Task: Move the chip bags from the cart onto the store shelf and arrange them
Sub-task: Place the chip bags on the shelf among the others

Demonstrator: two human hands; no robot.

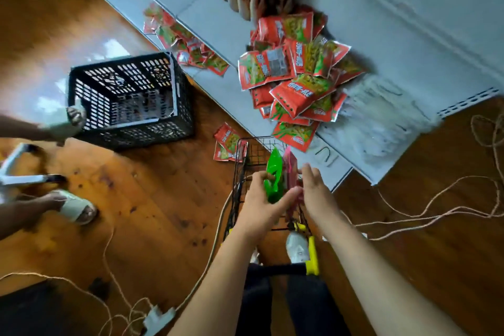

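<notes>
Writing: blurred, unreadable on the red chip bags (296, 73).
Cart (240, 172): left hand (263, 203) grips green bag (274, 180); right hand (317, 194) flat against pink bags (290, 172).
Shelf (207, 13): red bags piled beyond cart.

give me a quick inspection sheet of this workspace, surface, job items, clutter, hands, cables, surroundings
surface: white store shelf, low, over a wooden floor
job's things: loose heap of red chip bags on the shelf; green bag and pink bag held over the wire cart
clutter: red bags on the floor beside the cart; more on the lower ledge; black crate
hands: left hand grips the green bag; right hand against the pink bag, fingers straight
cables: twine looped on the floor; white cord and plug
surroundings: another person's feet in sandals at left
</notes>
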